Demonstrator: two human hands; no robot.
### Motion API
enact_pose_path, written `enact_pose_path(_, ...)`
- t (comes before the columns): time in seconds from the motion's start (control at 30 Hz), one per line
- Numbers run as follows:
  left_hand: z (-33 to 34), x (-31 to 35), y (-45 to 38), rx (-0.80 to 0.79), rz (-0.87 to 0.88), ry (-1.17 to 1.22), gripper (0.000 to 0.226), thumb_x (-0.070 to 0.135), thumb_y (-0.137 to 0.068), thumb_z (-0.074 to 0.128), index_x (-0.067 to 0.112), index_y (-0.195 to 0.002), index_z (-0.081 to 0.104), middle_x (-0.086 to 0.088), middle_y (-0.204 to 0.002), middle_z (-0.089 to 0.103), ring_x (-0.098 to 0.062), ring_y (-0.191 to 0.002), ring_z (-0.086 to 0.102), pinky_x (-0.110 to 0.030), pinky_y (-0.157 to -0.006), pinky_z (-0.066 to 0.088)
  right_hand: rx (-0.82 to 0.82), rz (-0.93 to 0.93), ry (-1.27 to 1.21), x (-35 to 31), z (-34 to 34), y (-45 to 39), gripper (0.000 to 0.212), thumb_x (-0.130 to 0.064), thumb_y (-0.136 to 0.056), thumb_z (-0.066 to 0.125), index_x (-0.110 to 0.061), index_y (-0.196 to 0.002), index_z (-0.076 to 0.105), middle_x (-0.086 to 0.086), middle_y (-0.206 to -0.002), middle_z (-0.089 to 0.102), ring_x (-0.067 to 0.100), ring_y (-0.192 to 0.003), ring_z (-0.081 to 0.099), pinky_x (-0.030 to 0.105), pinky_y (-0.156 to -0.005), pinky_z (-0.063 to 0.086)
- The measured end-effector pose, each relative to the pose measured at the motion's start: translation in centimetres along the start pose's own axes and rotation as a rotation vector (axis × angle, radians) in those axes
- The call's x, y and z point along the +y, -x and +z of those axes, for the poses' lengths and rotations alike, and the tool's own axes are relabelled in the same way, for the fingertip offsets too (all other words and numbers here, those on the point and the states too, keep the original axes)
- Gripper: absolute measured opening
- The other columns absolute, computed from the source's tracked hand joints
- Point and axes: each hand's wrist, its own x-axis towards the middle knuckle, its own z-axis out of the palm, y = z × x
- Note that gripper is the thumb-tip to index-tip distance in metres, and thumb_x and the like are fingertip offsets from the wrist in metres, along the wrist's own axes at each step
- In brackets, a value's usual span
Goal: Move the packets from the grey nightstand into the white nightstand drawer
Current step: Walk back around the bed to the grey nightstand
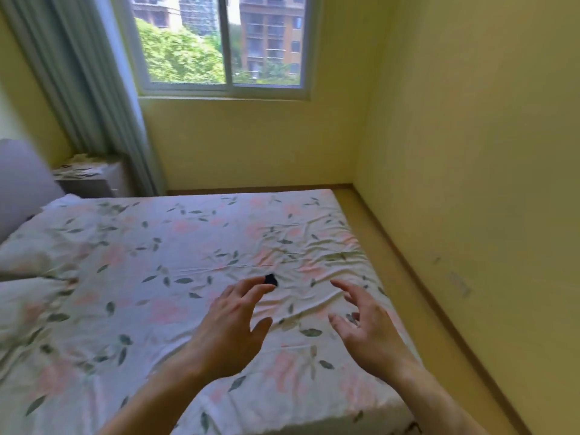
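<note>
A grey nightstand (94,183) stands at the far left, between the headboard and the curtain. Several packets (78,169) lie scattered on its top, blurred. My left hand (233,324) and my right hand (364,328) are stretched out in front of me over the near part of the bed, fingers spread and relaxed, holding nothing. Both hands are far from the nightstand. No white nightstand shows in this view.
A bed with a floral sheet (188,262) fills the middle, with a small dark object (270,279) lying on it just beyond my left fingertips. A padded headboard (22,183) is at the left. A narrow floor strip (408,277) runs along the right wall; a window (219,42) and curtain (88,89) are beyond.
</note>
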Motion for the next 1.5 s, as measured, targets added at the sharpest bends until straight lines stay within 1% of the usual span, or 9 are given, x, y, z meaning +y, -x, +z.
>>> enact_pose_path(0.2,4.7,7.7,-11.1,-0.064,0.135,0.003,0.054,0.049,-0.098,0.056,0.045,-0.148,0.037,0.020,-0.159,0.028,-0.012,-0.147,0.030,-0.040,-0.120,0.033,0.135,0.073,-0.013,7.1,-10.3,-2.8,0.053,-0.028,-0.097,0.065,-0.046,-0.143,0.046,-0.025,-0.146,0.046,-0.002,-0.134,0.042,0.032,-0.114,0.041)
enact_pose_path(0.37,9.5,14.2,-20.7,-0.095,0.206,0.009,0.054,0.050,-0.099,0.054,0.044,-0.150,0.036,0.021,-0.161,0.024,-0.010,-0.148,0.024,-0.035,-0.122,0.025,0.232,0.165,0.005,12.1,-19.1,-5.6,0.052,-0.032,-0.098,0.065,-0.049,-0.142,0.045,-0.029,-0.140,0.042,-0.004,-0.133,0.040,0.030,-0.113,0.040)
enact_pose_path(0.47,13.1,19.2,-26.1,-0.127,0.265,0.018,0.054,0.052,-0.098,0.053,0.045,-0.149,0.036,0.021,-0.161,0.024,-0.011,-0.149,0.024,-0.037,-0.123,0.025,0.329,0.219,-0.009,14.8,-24.7,-6.0,0.050,-0.030,-0.099,0.065,-0.048,-0.142,0.046,-0.026,-0.132,0.041,0.002,-0.127,0.043,0.026,-0.105,0.040)
enact_pose_path(0.63,17.5,29.6,-32.8,-0.198,0.407,0.032,0.056,0.047,-0.099,0.056,0.042,-0.150,0.035,0.019,-0.161,0.023,-0.011,-0.150,0.017,-0.035,-0.123,0.021,0.466,0.269,-0.020,20.7,-33.4,-5.2,0.050,-0.028,-0.098,0.066,-0.050,-0.139,0.047,-0.024,-0.142,0.042,0.004,-0.132,0.043,0.023,-0.101,0.040)
enact_pose_path(0.77,20.7,37.9,-37.4,-0.175,0.471,0.016,0.057,0.046,-0.098,0.057,0.043,-0.151,0.034,0.019,-0.161,0.024,-0.010,-0.149,0.019,-0.036,-0.121,0.024,0.514,0.269,-0.009,26.3,-40.8,-6.0,0.050,-0.024,-0.097,0.068,-0.045,-0.139,0.049,-0.026,-0.137,0.046,0.003,-0.129,0.046,0.022,-0.101,0.040)
enact_pose_path(1.03,27.6,49.5,-44.5,-0.088,0.313,0.030,0.059,0.046,-0.097,0.059,0.044,-0.150,0.034,0.018,-0.161,0.025,-0.011,-0.149,0.023,-0.037,-0.120,0.027,0.412,0.199,-0.003,37.3,-54.9,-9.4,0.052,-0.026,-0.097,0.068,-0.046,-0.140,0.047,-0.032,-0.135,0.045,0.000,-0.129,0.046,0.022,-0.105,0.039)
enact_pose_path(1.13,28.8,52.2,-46.1,-0.068,0.246,0.041,0.059,0.047,-0.097,0.059,0.044,-0.150,0.034,0.018,-0.162,0.023,-0.011,-0.150,0.021,-0.038,-0.121,0.027,0.353,0.184,0.001,39.7,-59.3,-11.6,0.051,-0.028,-0.097,0.068,-0.046,-0.140,0.047,-0.038,-0.123,0.043,0.002,-0.125,0.046,0.022,-0.103,0.039)
enact_pose_path(1.2,29.2,52.9,-47.1,-0.050,0.194,0.031,0.060,0.046,-0.097,0.060,0.044,-0.151,0.033,0.018,-0.162,0.023,-0.012,-0.150,0.021,-0.039,-0.121,0.029,0.307,0.159,0.010,40.7,-61.6,-13.9,0.053,-0.028,-0.096,0.068,-0.046,-0.141,0.046,-0.037,-0.120,0.043,0.003,-0.124,0.046,0.022,-0.102,0.039)
enact_pose_path(1.5,28.0,49.2,-53.6,0.100,-0.058,-0.013,0.058,0.046,-0.096,0.062,0.044,-0.148,0.037,0.019,-0.161,0.025,-0.014,-0.149,0.027,-0.038,-0.120,0.030,0.102,-0.060,0.024,41.1,-64.7,-28.8,0.056,-0.030,-0.095,0.069,-0.046,-0.143,0.044,-0.031,-0.145,0.043,-0.003,-0.135,0.043,0.026,-0.114,0.039)
